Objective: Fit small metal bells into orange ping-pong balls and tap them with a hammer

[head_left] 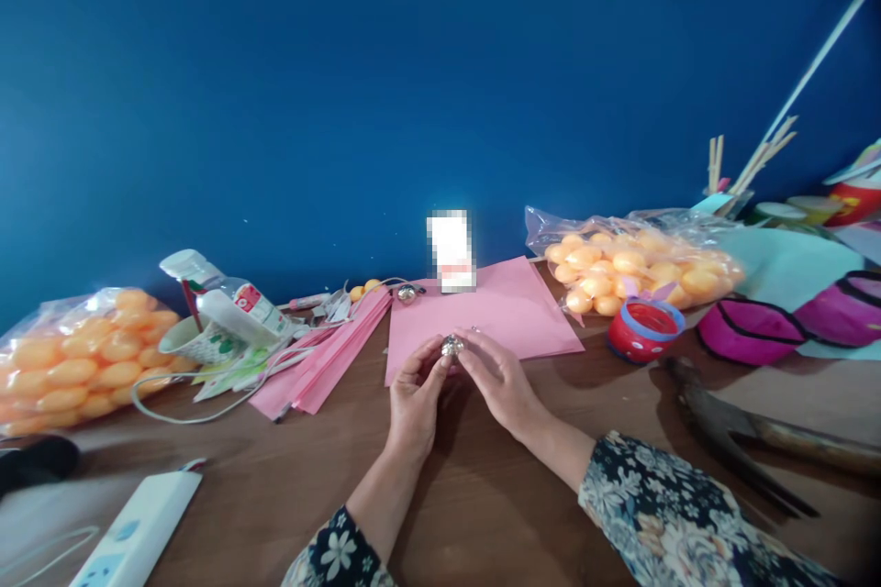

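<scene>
Both my hands meet at the near edge of a pink paper sheet [499,307] on the brown table [482,514]. My left hand [413,399] and my right hand [499,381] pinch a small shiny silver ball [452,346] between their fingertips. It looks like a little metal bell. A second silver ball [406,294] lies at the sheet's far left corner, beside two small orange balls [364,289]. Both sleeves are dark with a flower print.
Clear bags of orange balls lie at far left [75,358] and back right [640,271]. A stack of pink paper [330,353], a plastic bottle [238,303], a paper cup, a red tape roll [645,330], magenta bowls [750,330], a white power strip [138,527] and wooden sticks [750,160] surround them.
</scene>
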Tool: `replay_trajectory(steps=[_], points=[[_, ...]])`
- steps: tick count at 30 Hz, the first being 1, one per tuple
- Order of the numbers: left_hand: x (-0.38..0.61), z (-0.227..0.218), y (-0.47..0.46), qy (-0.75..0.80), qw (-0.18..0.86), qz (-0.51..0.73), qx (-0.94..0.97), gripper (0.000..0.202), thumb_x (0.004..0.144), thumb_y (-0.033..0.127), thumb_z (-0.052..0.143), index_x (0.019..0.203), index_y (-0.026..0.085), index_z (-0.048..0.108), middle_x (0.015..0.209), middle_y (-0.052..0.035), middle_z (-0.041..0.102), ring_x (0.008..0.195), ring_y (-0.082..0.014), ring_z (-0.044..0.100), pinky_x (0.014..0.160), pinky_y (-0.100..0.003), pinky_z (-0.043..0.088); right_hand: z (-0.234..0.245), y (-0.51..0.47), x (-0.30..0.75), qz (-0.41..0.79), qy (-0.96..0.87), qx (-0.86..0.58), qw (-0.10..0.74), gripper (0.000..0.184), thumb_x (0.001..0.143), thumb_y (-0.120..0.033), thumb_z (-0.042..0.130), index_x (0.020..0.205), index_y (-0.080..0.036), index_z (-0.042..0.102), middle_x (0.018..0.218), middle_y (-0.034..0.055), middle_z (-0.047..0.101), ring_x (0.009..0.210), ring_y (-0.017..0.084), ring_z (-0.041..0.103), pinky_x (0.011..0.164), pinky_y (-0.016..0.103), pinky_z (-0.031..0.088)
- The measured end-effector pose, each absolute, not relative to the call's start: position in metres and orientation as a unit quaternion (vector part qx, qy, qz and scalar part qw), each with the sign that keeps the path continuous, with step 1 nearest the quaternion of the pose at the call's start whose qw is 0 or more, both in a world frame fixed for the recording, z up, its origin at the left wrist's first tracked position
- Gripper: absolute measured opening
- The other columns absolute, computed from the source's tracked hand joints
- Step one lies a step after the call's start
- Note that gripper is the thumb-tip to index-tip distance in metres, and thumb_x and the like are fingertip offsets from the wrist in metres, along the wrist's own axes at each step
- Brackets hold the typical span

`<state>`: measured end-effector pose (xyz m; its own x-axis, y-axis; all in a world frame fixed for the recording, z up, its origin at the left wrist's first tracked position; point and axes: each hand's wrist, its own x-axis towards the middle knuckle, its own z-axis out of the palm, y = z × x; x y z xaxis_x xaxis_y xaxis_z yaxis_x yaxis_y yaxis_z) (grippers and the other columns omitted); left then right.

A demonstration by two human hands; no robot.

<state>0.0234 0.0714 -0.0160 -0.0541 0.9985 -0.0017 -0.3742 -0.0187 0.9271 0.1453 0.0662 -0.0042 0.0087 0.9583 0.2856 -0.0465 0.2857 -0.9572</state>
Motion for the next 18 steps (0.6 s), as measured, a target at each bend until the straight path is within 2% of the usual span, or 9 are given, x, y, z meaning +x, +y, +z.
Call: replay_trajectory(steps=[3,7,12,18], points=[[0.0235,-0.016,0.0716,0.393,0.578,0.598,0.392,0.038,0.067,0.024,0.068,0.103,0.016,0.06,0.109,-0.0098,0.063,0.099,-0.0229,0.059,0.088,-0.039,0.046,-0.0038,0.0664,0.1451,0.428,-0.547,-0.414,0.589,0.027,0.082,-0.03,0.052,0.106,-0.021,0.059,0.108,0.0053,0.064,0.105,0.02,0.057,0.089,0.034,0.048],[0.0229,-0.0155,0.0719,0.397,0.591,0.589,0.381,0.042,0.067,0.025,0.068,0.107,0.019,0.058,0.109,-0.0087,0.063,0.097,-0.0207,0.06,0.089,-0.037,0.045,-0.0079,0.0664,0.1428,0.447,-0.534,-0.394,0.6,0.031,0.08,-0.025,0.053,0.111,-0.021,0.054,0.112,0.0061,0.061,0.103,0.019,0.057,0.091,0.034,0.048],[0.0228,-0.0137,0.0716,0.399,0.595,0.587,0.377,0.041,0.066,0.028,0.069,0.105,0.015,0.059,0.104,-0.0101,0.065,0.095,-0.0217,0.061,0.088,-0.037,0.045,-0.0129,0.0654,0.1402,0.456,-0.54,-0.386,0.593,0.035,0.078,-0.021,0.055,0.113,-0.022,0.05,0.114,0.0063,0.058,0.106,0.019,0.056,0.093,0.034,0.047],[0.0229,-0.0134,0.0713,0.401,0.598,0.588,0.369,0.045,0.069,0.03,0.067,0.11,0.018,0.057,0.108,-0.0097,0.064,0.099,-0.0217,0.059,0.091,-0.038,0.043,-0.0099,0.0635,0.1416,0.436,-0.548,-0.402,0.589,0.031,0.08,-0.023,0.052,0.111,-0.021,0.051,0.114,0.0067,0.058,0.104,0.019,0.057,0.089,0.034,0.049]])
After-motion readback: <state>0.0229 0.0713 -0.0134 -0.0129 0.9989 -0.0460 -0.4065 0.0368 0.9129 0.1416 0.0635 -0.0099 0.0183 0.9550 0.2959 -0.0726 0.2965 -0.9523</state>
